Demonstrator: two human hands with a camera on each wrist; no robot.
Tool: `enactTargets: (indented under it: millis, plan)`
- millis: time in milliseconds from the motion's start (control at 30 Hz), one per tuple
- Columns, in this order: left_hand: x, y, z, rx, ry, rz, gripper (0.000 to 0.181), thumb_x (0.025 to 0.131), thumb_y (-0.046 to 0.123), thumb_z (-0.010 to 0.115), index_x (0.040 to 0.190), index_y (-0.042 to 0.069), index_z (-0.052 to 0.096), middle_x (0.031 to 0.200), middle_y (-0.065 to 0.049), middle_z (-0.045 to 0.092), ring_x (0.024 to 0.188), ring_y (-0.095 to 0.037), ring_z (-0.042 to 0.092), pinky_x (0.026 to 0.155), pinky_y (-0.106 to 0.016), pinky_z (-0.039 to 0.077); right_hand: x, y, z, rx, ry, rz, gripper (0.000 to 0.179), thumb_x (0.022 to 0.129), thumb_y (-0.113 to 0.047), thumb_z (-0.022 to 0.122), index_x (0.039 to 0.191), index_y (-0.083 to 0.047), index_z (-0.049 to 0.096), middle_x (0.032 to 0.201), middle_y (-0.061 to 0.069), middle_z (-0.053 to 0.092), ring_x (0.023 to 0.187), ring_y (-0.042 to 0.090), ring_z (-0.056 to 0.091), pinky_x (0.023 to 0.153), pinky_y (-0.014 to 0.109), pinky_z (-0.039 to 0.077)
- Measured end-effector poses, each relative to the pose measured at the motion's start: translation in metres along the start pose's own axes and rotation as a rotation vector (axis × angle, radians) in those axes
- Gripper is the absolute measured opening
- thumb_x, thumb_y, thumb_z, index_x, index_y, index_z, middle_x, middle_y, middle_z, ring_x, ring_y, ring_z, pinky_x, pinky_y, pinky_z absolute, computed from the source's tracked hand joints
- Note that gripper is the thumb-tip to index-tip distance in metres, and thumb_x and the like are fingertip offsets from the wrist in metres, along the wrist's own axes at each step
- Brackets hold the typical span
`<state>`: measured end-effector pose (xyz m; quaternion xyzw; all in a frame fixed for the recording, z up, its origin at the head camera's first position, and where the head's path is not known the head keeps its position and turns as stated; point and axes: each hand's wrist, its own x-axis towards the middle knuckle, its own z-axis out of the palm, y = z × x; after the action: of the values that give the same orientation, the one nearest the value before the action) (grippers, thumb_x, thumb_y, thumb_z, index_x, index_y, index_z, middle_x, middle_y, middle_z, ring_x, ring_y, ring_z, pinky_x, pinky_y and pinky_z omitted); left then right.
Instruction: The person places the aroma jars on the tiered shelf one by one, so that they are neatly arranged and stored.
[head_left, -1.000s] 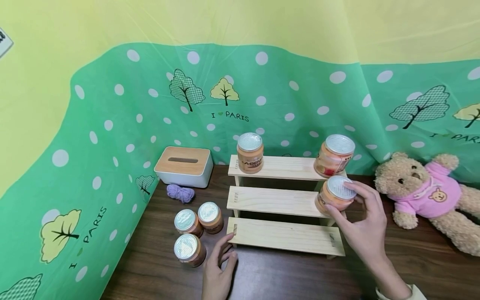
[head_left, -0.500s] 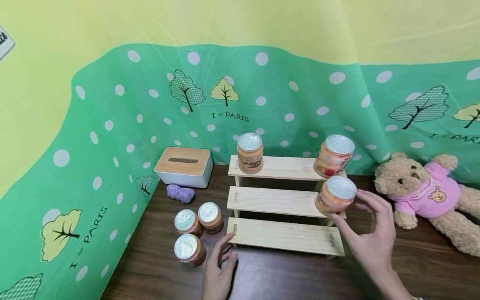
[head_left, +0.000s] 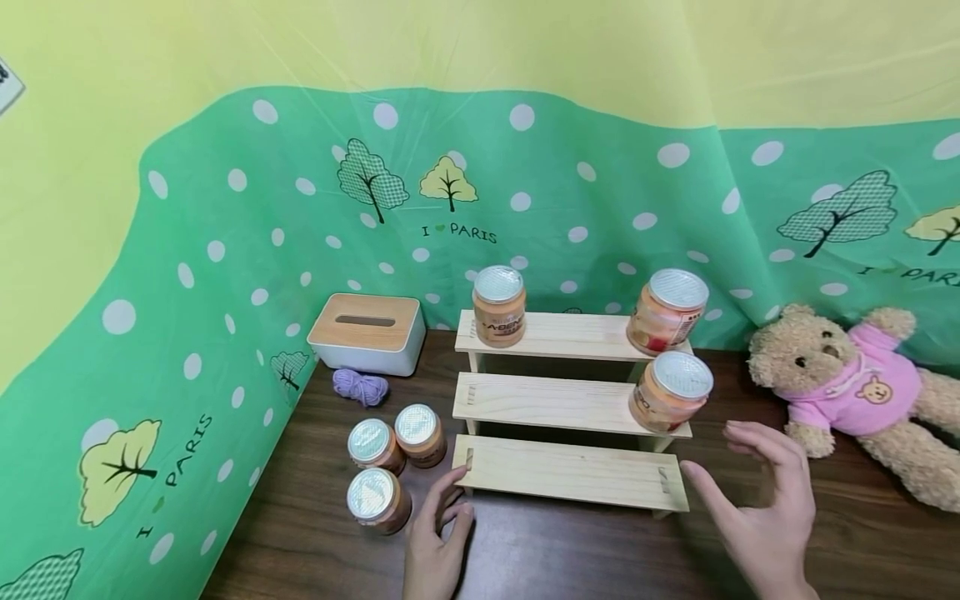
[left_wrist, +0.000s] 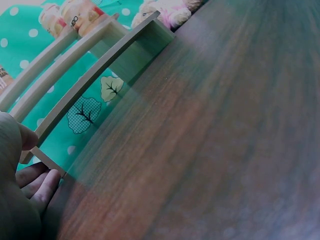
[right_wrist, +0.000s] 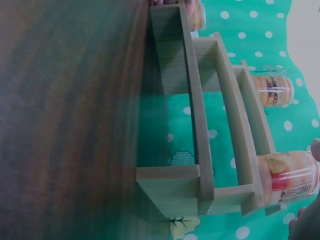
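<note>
My left hand (head_left: 437,537) holds the left front corner of a three-step wooden display rack (head_left: 570,475). In the left wrist view, one finger lies over the board's end and the other fingertips (left_wrist: 46,186) are at its leg. My right hand (head_left: 768,500) is to the right of the rack, thumb and fingers spread, with nothing between them. Closest to it is an orange jar (head_left: 667,402) with a silvery lid, upright at the right end of the middle step. Two more jars stand on the top step, one at the left (head_left: 500,321), another at the right (head_left: 663,325).
Three similar jars (head_left: 386,512) are grouped on the dark wooden table left of the rack. Behind them are purple yarn (head_left: 361,387) and a tissue box (head_left: 367,346). A teddy bear (head_left: 840,375) in pink lies at the right, before a green dotted cloth (head_left: 570,183).
My right hand has let go of the jar on the middle step and drawn back down and to the right. The jar stays there. My left hand keeps its place.
</note>
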<state>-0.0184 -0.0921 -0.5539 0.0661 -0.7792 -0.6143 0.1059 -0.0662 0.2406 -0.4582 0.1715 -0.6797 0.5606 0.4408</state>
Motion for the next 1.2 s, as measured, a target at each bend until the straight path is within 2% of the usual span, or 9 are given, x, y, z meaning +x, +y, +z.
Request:
enactTargets:
  millis: [267, 367, 500, 633, 700, 800, 900, 1067, 1200]
  plan:
    - [0.0, 0.001, 0.0, -0.006, -0.005, -0.001, 0.05, 0.101, -0.002, 0.075, 0.144, 0.024, 0.071, 0.141, -0.006, 0.074, 0.122, -0.021, 0.073, 0.099, -0.029, 0.063, -0.015, 0.001, -0.008, -0.037, -0.024, 0.061, 0.066, 0.092, -0.022, 0.094, 0.123, 0.027, 0.062, 0.128, 0.006, 0.068, 0.115, 0.012, 0.063, 0.103, 0.019, 0.05]
    - [0.0, 0.002, 0.0, -0.007, -0.006, -0.011, 0.051, 0.101, -0.003, 0.075, 0.143, 0.024, 0.071, 0.141, -0.005, 0.074, 0.122, -0.022, 0.073, 0.099, -0.029, 0.063, -0.026, 0.008, -0.014, -0.095, -0.036, 0.122, 0.059, 0.091, -0.011, 0.093, 0.125, 0.026, 0.062, 0.128, 0.002, 0.067, 0.113, 0.009, 0.063, 0.102, 0.017, 0.05]
    - [0.0, 0.002, 0.0, -0.01, -0.01, -0.012, 0.051, 0.101, -0.003, 0.075, 0.143, 0.025, 0.071, 0.141, -0.004, 0.074, 0.122, -0.022, 0.073, 0.099, -0.029, 0.063, -0.043, 0.02, -0.023, -0.15, -0.051, 0.197, 0.053, 0.084, 0.01, 0.091, 0.128, 0.023, 0.064, 0.125, 0.002, 0.066, 0.109, 0.008, 0.063, 0.099, 0.015, 0.049]
    - [0.0, 0.001, 0.0, -0.011, -0.011, -0.01, 0.051, 0.101, -0.003, 0.075, 0.144, 0.024, 0.071, 0.142, -0.004, 0.074, 0.122, -0.022, 0.073, 0.099, -0.029, 0.063, -0.05, 0.024, -0.026, -0.152, -0.068, 0.249, 0.061, 0.072, 0.029, 0.085, 0.129, 0.021, 0.065, 0.123, 0.008, 0.064, 0.105, 0.011, 0.063, 0.098, 0.016, 0.05]
    - [0.0, 0.002, -0.001, -0.008, -0.011, -0.013, 0.051, 0.101, -0.003, 0.075, 0.144, 0.025, 0.071, 0.142, -0.004, 0.074, 0.122, -0.022, 0.073, 0.099, -0.029, 0.063, -0.051, 0.022, -0.025, -0.195, -0.082, 0.286, 0.067, 0.066, 0.035, 0.083, 0.129, 0.019, 0.066, 0.123, 0.007, 0.064, 0.103, 0.01, 0.062, 0.097, 0.014, 0.051]
    - [0.0, 0.003, -0.001, -0.005, -0.011, -0.013, 0.051, 0.101, -0.002, 0.075, 0.144, 0.025, 0.071, 0.142, -0.005, 0.074, 0.122, -0.022, 0.073, 0.099, -0.029, 0.064, -0.052, 0.02, -0.024, -0.287, -0.106, 0.358, 0.07, 0.062, 0.036, 0.085, 0.127, 0.015, 0.069, 0.121, -0.002, 0.064, 0.101, 0.008, 0.062, 0.094, 0.011, 0.05]
    - [0.0, 0.003, -0.001, -0.004, -0.012, -0.013, 0.05, 0.102, -0.002, 0.074, 0.144, 0.024, 0.071, 0.142, -0.005, 0.074, 0.123, -0.023, 0.073, 0.099, -0.03, 0.064, -0.054, 0.021, -0.022, -0.346, -0.112, 0.429, 0.066, 0.064, 0.031, 0.089, 0.125, 0.011, 0.072, 0.119, -0.007, 0.063, 0.098, 0.007, 0.062, 0.092, 0.009, 0.049]
    - [0.0, 0.003, -0.001, -0.004, -0.019, -0.026, 0.05, 0.102, -0.001, 0.074, 0.144, 0.026, 0.07, 0.143, -0.004, 0.073, 0.125, -0.023, 0.072, 0.1, -0.03, 0.063, -0.061, 0.024, -0.021, -0.359, -0.117, 0.532, 0.064, 0.066, 0.028, 0.091, 0.124, 0.008, 0.072, 0.114, -0.004, 0.063, 0.094, 0.009, 0.061, 0.089, 0.008, 0.049]
    - [0.0, 0.003, -0.001, -0.003, -0.021, -0.031, 0.05, 0.102, -0.001, 0.074, 0.144, 0.026, 0.07, 0.144, -0.004, 0.073, 0.125, -0.024, 0.072, 0.1, -0.03, 0.063, -0.065, 0.026, -0.021, -0.362, -0.128, 0.577, 0.064, 0.067, 0.025, 0.093, 0.125, 0.006, 0.073, 0.111, -0.001, 0.063, 0.094, 0.009, 0.061, 0.089, 0.007, 0.049]
